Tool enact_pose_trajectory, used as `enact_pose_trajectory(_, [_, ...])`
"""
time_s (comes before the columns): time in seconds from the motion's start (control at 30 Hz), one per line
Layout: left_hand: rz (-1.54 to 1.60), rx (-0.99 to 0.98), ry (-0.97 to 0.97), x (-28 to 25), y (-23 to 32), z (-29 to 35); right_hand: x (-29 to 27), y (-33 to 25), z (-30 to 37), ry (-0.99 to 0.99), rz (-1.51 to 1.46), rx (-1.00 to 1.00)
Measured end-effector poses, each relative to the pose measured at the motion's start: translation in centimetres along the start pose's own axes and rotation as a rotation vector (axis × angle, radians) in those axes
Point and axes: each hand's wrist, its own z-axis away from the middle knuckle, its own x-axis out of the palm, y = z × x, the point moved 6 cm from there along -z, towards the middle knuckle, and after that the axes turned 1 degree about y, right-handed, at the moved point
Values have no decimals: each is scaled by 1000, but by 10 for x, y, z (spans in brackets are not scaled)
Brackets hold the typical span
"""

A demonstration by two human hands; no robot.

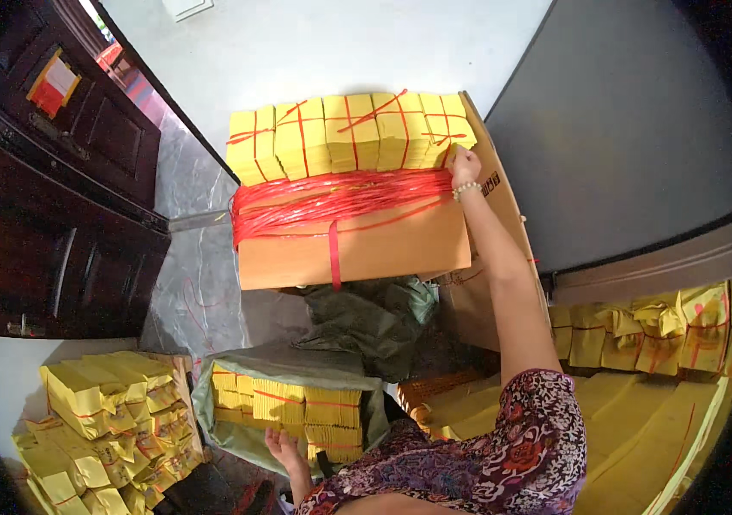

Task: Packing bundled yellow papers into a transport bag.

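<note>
A row of yellow paper bundles (pixel 351 129), each tied with red string, stands on a cardboard-coloured box at the far side. My right hand (pixel 464 163), with a beaded bracelet at the wrist, is closed at the front corner of the rightmost bundle (pixel 446 116) and seems to pinch its edge; the fingertips are partly hidden. My left hand (pixel 287 453) is held low, fingers apart and holding nothing, over an opened green sack (pixel 211 412). Inside the sack sit more yellow paper bundles (pixel 332 414) with red string.
Red plastic strands (pixel 340 204) lie across the box (pixel 357 257). Dark sacking (pixel 357 326) lies below it. Yellow bundles are piled at the lower left (pixel 108 421) and stacked at the right (pixel 666 335). A dark door (pixel 57 172) stands left, a grey panel (pixel 632 137) right.
</note>
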Motion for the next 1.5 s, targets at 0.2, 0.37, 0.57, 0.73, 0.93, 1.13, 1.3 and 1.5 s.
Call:
enact_pose_trajectory(0.2, [-70,3,-19,18,17,11,25,-35,-5,252,492,-348])
enact_pose_trajectory(0.37, [-79,-18,1,21,13,6,22,-20,-7,175,202,-236])
enact_pose_trajectory(0.57, [-45,-47,18,11,6,3,42,-75,-12,90,905,-387])
enact_pose_trajectory(0.73, [-32,-77,31,14,3,6,55,-66,-23,-83,1246,-91])
enact_pose_trajectory(0.93, [19,-11,29,9,-3,2,72,-56,-41,-310,1271,-230])
enact_pose_trajectory(1.13, [15,-57,46,18,12,10,68,-85,-50,-89,964,-363])
enact_pose_trajectory(1.3, [72,-76,7,9,-9,4,60,-146,-4,64,980,-388])
enact_pose_trajectory(1.5, [127,-81,-20,9,0,14,43,-166,53,21,1043,-464])
